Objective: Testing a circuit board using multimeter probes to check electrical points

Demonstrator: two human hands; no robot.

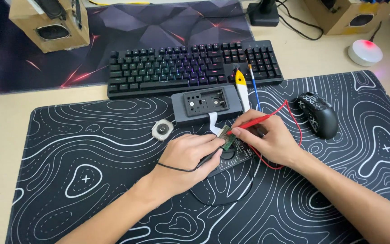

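Black mat (pixel 91 149) with white contour lines covers most of the worktop (pixel 5 113), and everything I am working on sits near its middle. Beyond it lies the keyboard (pixel 190 65), with a dark case (pixel 206 107) just in front of it, open side up, and a white ribbon cable (pixel 213 123) running from the case down toward my hands. A mouse (pixel 319 115) rests to the right, well apart, and a small round part (pixel 162 130) lies just left of the case. My left hand (pixel 190 158) has its grip closed on a black probe (pixel 208 159), whose lead (pixel 177 169) loops under my wrist. My right hand (pixel 271 142) pinches a red probe (pixel 249 123) like a pen, its red lead (pixel 294 122) arcing off to the right. Both tips meet on the small green board (pixel 229 139), which sits between my hands, over a dark object I cannot make out. The risk I see is a tip sliding off its point and bridging two neighbouring contacts, since the board is tiny and only lightly steadied by my fingers. A tug from either lead could also shift the board and strain the ribbon cable at its joint. The yellow-handled tool (pixel 241 88) beside the case lies close enough for my right wrist to knock.
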